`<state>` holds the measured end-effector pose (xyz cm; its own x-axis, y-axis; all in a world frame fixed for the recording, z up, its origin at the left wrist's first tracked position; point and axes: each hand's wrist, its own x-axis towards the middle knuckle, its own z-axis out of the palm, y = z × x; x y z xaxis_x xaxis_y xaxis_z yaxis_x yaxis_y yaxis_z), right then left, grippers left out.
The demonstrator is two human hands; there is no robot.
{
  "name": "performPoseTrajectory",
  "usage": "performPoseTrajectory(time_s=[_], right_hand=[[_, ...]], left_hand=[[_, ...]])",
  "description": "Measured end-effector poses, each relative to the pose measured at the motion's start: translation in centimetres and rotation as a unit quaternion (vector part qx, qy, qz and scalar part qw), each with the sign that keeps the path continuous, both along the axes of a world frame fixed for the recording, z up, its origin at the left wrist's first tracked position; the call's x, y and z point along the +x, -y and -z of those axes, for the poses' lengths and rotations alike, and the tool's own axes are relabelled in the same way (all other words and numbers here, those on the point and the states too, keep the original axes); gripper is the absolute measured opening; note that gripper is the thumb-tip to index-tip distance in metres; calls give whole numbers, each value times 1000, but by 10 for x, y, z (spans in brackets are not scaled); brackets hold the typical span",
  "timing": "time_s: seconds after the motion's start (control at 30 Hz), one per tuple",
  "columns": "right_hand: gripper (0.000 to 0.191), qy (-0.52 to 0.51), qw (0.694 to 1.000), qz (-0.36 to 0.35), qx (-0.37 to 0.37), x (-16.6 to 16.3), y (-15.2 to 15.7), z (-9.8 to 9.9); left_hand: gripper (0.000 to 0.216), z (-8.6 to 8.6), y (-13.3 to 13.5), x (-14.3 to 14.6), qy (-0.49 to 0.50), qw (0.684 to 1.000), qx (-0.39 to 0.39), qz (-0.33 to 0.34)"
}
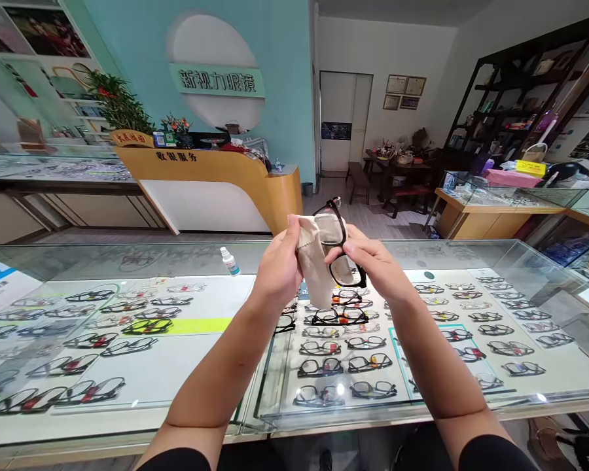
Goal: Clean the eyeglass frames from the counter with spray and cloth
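Above the glass display counter, my left hand [281,261] is closed on a beige cleaning cloth [318,275], which hangs down from the fingers. My right hand [373,258] grips a pair of black-framed eyeglasses [342,230] near the bridge, with the frame turned nearly upright. Part of the cloth lies behind the upper lens and touches it. The fingertips of my left hand behind the cloth are hidden. A small white spray bottle [230,261] with a blue label stands on the glass to the left of my left hand.
Under the glass top of the counter [269,428] lie rows of eyeglasses [373,362]. Across the aisle stands an orange and white cashier desk [206,196] with a plant [118,104]. Another display case [500,219] is at the right, and a wooden bench [358,182] stands farther back.
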<state>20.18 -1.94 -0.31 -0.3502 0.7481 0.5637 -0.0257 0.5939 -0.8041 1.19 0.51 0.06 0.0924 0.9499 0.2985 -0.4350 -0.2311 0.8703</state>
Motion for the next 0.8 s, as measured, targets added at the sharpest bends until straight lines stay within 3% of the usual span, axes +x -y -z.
performPoseTrajectory(time_s=[0.2,0.6,0.8], right_hand=[[40,7,1000,-26,-1,-2,-2,2],[48,-7,999,-19,-25,-2,0,2],[47,-12,998,-50,-26,-4,2,4]], left_hand=[[57,-1,4,-2,-40,995,46,75],[40,-2,7,-7,-91,984,108,111],[38,-1,10,-3,-80,983,121,111]])
